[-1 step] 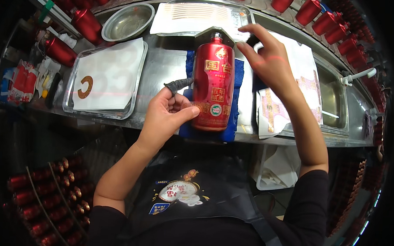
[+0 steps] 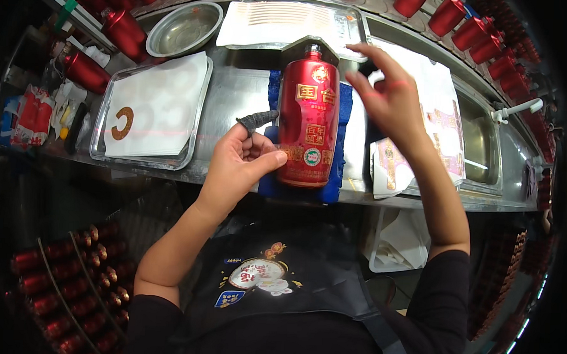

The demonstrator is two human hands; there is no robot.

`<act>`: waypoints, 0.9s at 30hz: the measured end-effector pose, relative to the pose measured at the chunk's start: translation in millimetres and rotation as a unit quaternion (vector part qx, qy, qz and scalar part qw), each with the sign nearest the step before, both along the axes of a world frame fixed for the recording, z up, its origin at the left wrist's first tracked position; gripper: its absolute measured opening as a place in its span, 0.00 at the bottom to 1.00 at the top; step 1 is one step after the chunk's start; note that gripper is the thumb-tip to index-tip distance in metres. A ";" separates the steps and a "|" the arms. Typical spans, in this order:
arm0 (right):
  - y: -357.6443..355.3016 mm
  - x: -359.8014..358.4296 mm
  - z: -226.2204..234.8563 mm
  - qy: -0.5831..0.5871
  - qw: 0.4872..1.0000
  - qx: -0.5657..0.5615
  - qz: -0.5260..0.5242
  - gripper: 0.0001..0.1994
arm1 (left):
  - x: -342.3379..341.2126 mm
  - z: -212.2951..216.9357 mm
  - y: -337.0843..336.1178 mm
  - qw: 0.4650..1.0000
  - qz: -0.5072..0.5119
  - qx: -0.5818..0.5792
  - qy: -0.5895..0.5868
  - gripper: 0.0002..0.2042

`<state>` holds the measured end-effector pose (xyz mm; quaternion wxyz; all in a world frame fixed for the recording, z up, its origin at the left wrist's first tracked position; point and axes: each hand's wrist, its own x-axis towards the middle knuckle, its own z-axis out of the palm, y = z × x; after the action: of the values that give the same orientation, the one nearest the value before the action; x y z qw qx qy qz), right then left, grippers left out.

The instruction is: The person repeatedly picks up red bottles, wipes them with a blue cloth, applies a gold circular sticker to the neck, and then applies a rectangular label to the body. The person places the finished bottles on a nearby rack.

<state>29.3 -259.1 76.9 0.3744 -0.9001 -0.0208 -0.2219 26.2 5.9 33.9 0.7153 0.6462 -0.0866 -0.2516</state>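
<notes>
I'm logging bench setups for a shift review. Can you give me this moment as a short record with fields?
Surface: stainless steel bench
Centre item: red labelled bottle lying on a blue cloth
Left hand: thumb against the bottle's lower side, dark cot on the forefinger
Right hand: open, fingers spread beside the bottle's neck, holding nothing
Left of bottle: metal tray with white paper
Behind tray: round steel bowl

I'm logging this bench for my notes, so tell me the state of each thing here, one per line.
Red bottle: lying on the blue cloth, cap away from the person, label up.
Blue cloth: spread flat under the bottle.
Left hand: thumb against the bottle's lower side, dark cot on forefinger.
Right hand: open, fingers spread, beside the bottle's neck.
Metal bowl: upright, empty.
Left tray: lined with white paper, a brown ring piece on it.
</notes>
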 end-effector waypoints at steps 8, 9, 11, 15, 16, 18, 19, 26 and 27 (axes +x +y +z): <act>14.2 -79.9 -54.6 0.168 0.979 -0.016 0.112 0.44 | 10.9 -14.6 0.4 0.958 0.002 0.145 -0.247 0.34; 12.2 -80.1 -57.2 0.168 0.979 -0.006 0.118 0.44 | 10.2 -16.0 -0.8 0.954 -0.017 0.147 -0.259 0.35; 9.0 -76.9 -60.1 0.168 0.977 -0.010 0.128 0.44 | 9.2 -17.5 -3.9 0.946 -0.052 0.146 -0.285 0.36; 6.2 -76.5 -56.8 0.179 0.974 0.004 0.141 0.44 | 6.7 -11.6 -2.3 0.955 -0.057 0.128 -0.260 0.41; 6.4 -77.4 -55.5 0.181 0.973 0.002 0.146 0.44 | 6.0 -8.7 0.6 0.936 -0.066 0.153 -0.310 0.42; 7.6 -78.1 -53.5 0.188 0.971 0.004 0.146 0.44 | 2.4 -5.0 4.5 0.916 -0.108 0.155 -0.354 0.49; 8.5 -78.2 -52.3 0.184 0.972 0.013 0.149 0.44 | 1.6 -5.4 4.3 0.921 -0.138 0.148 -0.334 0.51; 23.3 -78.4 -29.7 0.161 0.983 -0.043 0.076 0.39 | 1.8 -13.4 1.5 0.945 -0.122 0.078 -0.294 0.44; 26.0 -78.0 -24.6 0.147 0.985 -0.061 0.070 0.38 | 3.6 -13.4 1.2 0.924 -0.103 0.120 -0.347 0.42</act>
<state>-48.7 -233.1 52.3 0.3320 -0.9405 -0.0419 -0.0586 29.8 7.1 20.5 0.5275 0.7617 -0.3647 -0.0925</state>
